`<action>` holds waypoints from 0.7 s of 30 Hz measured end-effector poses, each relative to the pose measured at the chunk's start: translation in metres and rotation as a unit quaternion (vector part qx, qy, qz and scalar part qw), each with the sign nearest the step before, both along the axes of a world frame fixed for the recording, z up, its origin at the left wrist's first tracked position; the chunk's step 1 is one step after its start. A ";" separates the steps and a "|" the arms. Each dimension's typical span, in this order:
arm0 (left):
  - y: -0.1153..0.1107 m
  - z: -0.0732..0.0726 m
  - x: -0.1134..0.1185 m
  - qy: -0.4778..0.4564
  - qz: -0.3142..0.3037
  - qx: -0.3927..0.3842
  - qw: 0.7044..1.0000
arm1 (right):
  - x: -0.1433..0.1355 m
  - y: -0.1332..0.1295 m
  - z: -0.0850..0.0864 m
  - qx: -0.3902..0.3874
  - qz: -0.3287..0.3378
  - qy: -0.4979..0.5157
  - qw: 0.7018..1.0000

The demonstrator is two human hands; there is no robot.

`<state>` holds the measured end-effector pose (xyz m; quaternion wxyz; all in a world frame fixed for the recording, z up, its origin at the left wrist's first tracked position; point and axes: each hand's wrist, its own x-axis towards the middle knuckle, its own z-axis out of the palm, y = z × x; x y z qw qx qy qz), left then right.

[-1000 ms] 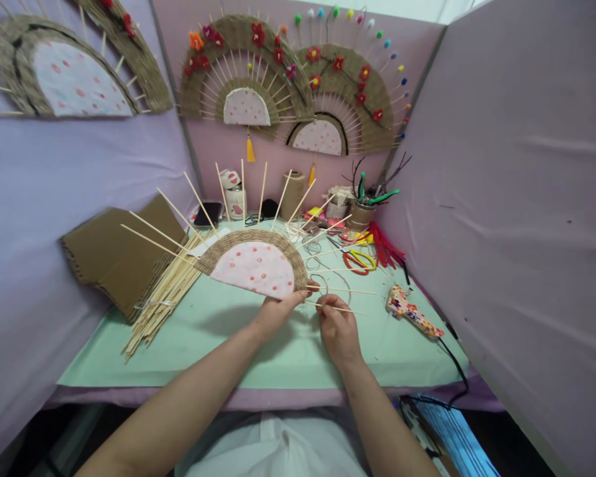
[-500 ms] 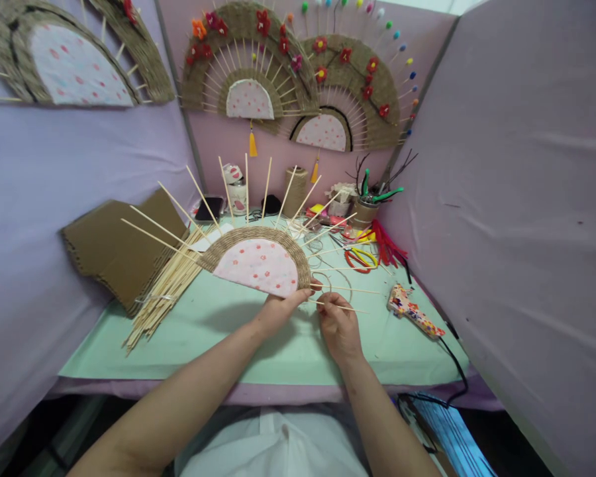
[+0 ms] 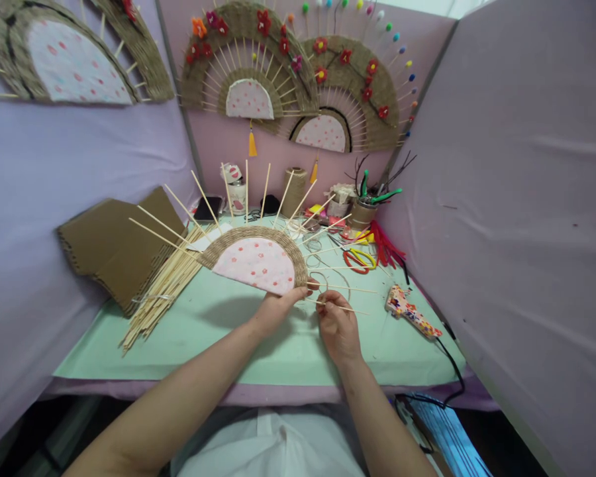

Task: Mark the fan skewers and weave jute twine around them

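Note:
A half-round fan frame (image 3: pixel 253 265) is held up over the table, its white cloth centre dotted with red and edged by a band of woven twine (image 3: pixel 252 233). Thin wooden sticks (image 3: pixel 279 199) spread outward from that band. At the lower right corner my left hand (image 3: pixel 281 306) grips the frame, thumb on the front. Close beside it, my right hand (image 3: pixel 338 321) is pinched around a strand of twine near the lowest stick (image 3: pixel 352 310). A loop of this twine (image 3: pixel 348 285) curves behind the right-hand sticks.
Bundled sticks (image 3: pixel 161 291) and cardboard (image 3: pixel 119 245) lie left. Scissors (image 3: pixel 360 258), red strips (image 3: pixel 385 245) and a patterned glue gun (image 3: pixel 411 311) with a black cord are right. A twine spool (image 3: pixel 295 191) and a can with green-handled pliers (image 3: pixel 363 212) stand behind. Finished fans (image 3: pixel 248 59) hang on the wall.
The fan frame has turned very slightly, its left sticks shifting a little right and down. Both hands keep nearly the same place and grip.

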<state>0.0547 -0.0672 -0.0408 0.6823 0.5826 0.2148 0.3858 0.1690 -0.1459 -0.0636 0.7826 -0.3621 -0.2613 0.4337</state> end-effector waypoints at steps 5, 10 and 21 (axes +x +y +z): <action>0.001 -0.001 0.001 -0.010 -0.008 -0.021 1.000 | 0.000 0.000 0.001 -0.001 0.007 0.000 1.000; -0.001 0.000 0.002 -0.005 -0.009 -0.037 0.999 | 0.000 0.001 0.000 -0.005 0.008 0.003 1.000; -0.002 -0.001 0.002 -0.009 -0.009 -0.035 0.999 | 0.000 0.001 -0.001 -0.016 0.009 0.011 1.000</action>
